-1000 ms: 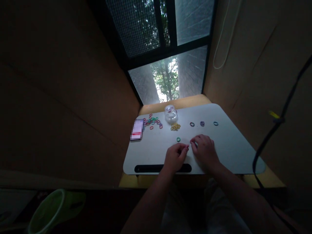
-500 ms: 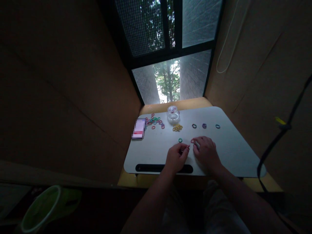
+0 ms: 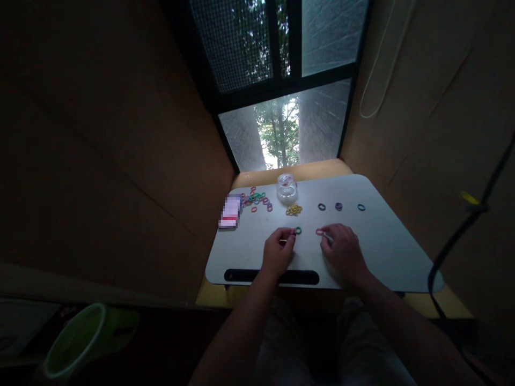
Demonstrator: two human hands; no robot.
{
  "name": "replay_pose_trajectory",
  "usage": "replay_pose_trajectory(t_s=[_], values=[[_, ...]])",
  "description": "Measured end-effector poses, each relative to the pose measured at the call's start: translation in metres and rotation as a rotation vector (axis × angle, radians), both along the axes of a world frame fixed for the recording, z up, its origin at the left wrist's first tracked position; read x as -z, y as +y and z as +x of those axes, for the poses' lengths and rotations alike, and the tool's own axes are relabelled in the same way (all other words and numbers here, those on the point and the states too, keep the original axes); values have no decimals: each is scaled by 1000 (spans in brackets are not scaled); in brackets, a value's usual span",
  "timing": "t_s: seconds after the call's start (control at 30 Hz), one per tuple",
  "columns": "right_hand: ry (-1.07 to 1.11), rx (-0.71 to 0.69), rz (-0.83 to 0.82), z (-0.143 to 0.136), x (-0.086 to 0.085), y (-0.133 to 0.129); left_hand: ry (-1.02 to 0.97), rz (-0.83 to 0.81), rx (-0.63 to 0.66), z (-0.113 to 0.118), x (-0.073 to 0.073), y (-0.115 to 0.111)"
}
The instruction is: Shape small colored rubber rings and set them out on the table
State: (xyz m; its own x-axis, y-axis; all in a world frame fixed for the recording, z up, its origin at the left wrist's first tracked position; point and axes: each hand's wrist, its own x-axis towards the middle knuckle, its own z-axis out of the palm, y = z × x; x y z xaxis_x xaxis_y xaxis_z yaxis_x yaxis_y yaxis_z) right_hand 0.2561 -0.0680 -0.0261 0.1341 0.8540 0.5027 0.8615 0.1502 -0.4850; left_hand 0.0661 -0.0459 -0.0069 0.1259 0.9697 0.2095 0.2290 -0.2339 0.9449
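Small coloured rings that look like hair ties lie on a white lap table [image 3: 382, 246]. The fingertips of my left hand [image 3: 278, 251] are pinched at the left edge of a green hair tie [image 3: 298, 230]. Further right, my right hand [image 3: 343, 247] has thumb and fingers closed at a pink hair tie [image 3: 319, 231], whose right side they cover. Beyond my hands lies a pile of yellow hair ties [image 3: 294, 209]. A dark hair tie [image 3: 321, 207], a purple clump of hair ties [image 3: 338, 206] and a bluish hair tie [image 3: 361, 207] form a row at the right.
A clear jar [image 3: 287, 190] stands at the back of the table. Mixed hair ties [image 3: 254, 198] are scattered at the back left, beside a phone [image 3: 230, 212]. A black slot [image 3: 300, 277] runs along the near edge. A green basket [image 3: 76, 340] sits low at the left.
My left hand has moved left, away from my right hand, to the green hair tie. My right hand has stayed at the pink hair tie. The view has shifted slightly.
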Motion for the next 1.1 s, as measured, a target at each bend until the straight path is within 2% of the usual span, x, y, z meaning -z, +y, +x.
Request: replay_pose_trajectory(t_s=[0.07, 0.23, 0.37, 0.57, 0.73, 0.93, 1.1], values=[[17, 9, 5, 1, 1, 1, 67, 29, -48, -17, -3, 11], [29, 36, 5, 1, 2, 1, 443, 148, -156, -62, -7, 47], [34, 44, 6, 1, 2, 1, 723, 264, -175, -83, -3, 71], [36, 53, -14, 0, -2, -1, 736, 294, -263, -86, 8, 92], [55, 46, 2, -1, -3, -1, 796, 248, -235, -84, 10, 101], [65, 47, 2, 0, -1, 0, 834, 254, -215, -81, 7, 96], [99, 40, -9, 1, -2, -1, 766, 273, -236, -82, 4, 88]])
